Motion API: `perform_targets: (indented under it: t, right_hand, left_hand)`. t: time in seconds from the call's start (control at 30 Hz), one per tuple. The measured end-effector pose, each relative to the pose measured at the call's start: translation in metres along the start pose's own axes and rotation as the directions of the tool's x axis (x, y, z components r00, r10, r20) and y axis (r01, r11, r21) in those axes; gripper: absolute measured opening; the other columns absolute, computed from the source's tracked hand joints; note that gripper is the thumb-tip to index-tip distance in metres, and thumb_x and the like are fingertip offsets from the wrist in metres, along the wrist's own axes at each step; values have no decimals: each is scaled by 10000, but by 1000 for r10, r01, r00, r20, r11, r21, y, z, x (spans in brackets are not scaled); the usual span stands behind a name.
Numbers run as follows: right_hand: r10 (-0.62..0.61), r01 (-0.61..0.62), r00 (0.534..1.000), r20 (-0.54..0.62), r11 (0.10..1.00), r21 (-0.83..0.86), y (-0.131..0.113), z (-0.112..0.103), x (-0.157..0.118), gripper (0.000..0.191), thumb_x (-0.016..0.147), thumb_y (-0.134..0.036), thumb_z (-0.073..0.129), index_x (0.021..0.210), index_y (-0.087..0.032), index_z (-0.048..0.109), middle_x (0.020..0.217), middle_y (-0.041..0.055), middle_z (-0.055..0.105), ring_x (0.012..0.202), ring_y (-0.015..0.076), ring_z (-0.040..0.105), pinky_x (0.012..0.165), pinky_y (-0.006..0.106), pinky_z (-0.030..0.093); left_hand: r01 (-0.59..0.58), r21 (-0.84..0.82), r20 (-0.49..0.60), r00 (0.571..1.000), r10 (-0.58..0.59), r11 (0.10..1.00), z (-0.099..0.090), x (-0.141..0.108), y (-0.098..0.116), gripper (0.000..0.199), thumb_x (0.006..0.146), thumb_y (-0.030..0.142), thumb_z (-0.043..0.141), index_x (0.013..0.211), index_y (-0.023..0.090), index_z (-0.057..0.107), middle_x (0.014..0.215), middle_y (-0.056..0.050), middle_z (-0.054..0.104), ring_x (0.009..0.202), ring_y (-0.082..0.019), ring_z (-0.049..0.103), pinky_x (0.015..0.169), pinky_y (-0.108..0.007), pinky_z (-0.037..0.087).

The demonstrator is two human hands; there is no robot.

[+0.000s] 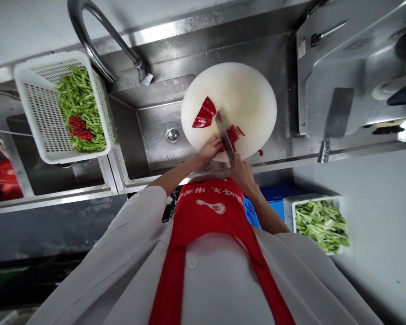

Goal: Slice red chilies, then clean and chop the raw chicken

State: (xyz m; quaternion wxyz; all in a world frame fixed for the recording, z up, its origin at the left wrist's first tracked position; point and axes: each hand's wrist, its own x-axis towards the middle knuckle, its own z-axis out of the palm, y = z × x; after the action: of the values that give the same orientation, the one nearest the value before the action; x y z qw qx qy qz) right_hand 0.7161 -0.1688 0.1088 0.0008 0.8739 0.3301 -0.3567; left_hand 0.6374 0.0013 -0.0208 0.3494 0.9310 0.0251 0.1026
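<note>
On the round cutting board (243, 97), the right hand (241, 170) grips a cleaver (224, 134), blade angled down. The left hand (210, 149), fingers curled, pins red pepper strips (234, 134) at the board's near edge.

The knife (225, 137) handle is hidden inside the right hand (241, 170); at nine o'clock, a red thing (2, 179) is cut off.

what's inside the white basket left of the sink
The white basket holds green vegetable strips with red pepper strips on top. Whatever lies beneath the pile is covered.
</note>
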Motion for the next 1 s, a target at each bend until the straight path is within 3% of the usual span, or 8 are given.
perform_targets:
  t: [0.23, 0.4, 0.57, 0.7, 0.83, 1.0]
  right_hand:
    - [-11, 11, 1000, 3, 999, 39, -9, -9, 3, 380, 1057, -294, 322, 1344, -104, 483, 1067, 221, 726, 938, 303, 689, 750, 343, 440]
    - [33, -33, 999, 3, 999, 38, 0, 1, 5, 387, 1049, -291, 331, 1309, -74, 517, 1012, 232, 724, 906, 300, 699, 736, 337, 436]
    - [13, -11, 999, -45, 1000, 24, 8, 6, 24, 403, 1039, -340, 370, 1270, -64, 551, 1006, 251, 718, 918, 325, 699, 735, 349, 439]
    - [6, -7, 1000, -23, 999, -51, 0, -1, 1, 386, 1048, -291, 319, 1291, -82, 536, 968, 226, 729, 886, 314, 708, 741, 354, 450]
    - [-11, 11, 1000, 1, 994, -109, -14, 6, -16, 376, 1060, -257, 270, 1318, -107, 500, 970, 193, 735, 903, 295, 715, 778, 355, 464]
    - [8, -8, 1000, -4, 1000, -25, -17, 5, -1, 354, 1054, -260, 284, 1288, -103, 499, 1032, 211, 730, 962, 298, 706, 790, 349, 467]
  left_hand:
    - [13, -50, -75, 997, -17, 999, 9, -6, -3, 334, 1068, 309, 388, 1038, 162, 686, 1057, -116, 638, 1015, -235, 572, 941, -429, 526]
    - [43, -29, -8, 999, -43, 999, 17, -6, -6, 332, 1055, 264, 402, 1110, 124, 698, 1108, -152, 644, 1082, -255, 571, 997, -443, 509]
    - [33, -10, 23, 999, -33, 999, 6, -16, -9, 340, 1045, 191, 379, 1189, 135, 682, 1240, -144, 617, 1176, -248, 548, 1061, -431, 492]
    - [36, 59, 37, 999, -38, 998, -7, -17, 1, 324, 1040, 206, 396, 1171, 130, 682, 1212, -140, 623, 1165, -259, 535, 1062, -434, 486]
    - [47, 95, 84, 995, -55, 994, -5, -14, 0, 338, 1052, 232, 377, 1145, 129, 685, 1114, -127, 643, 1099, -249, 558, 1034, -424, 499]
    - [35, 46, 32, 999, -37, 998, 1, -18, -3, 367, 1065, 278, 354, 1187, 142, 672, 1143, -138, 641, 1078, -244, 577, 1008, -433, 521]
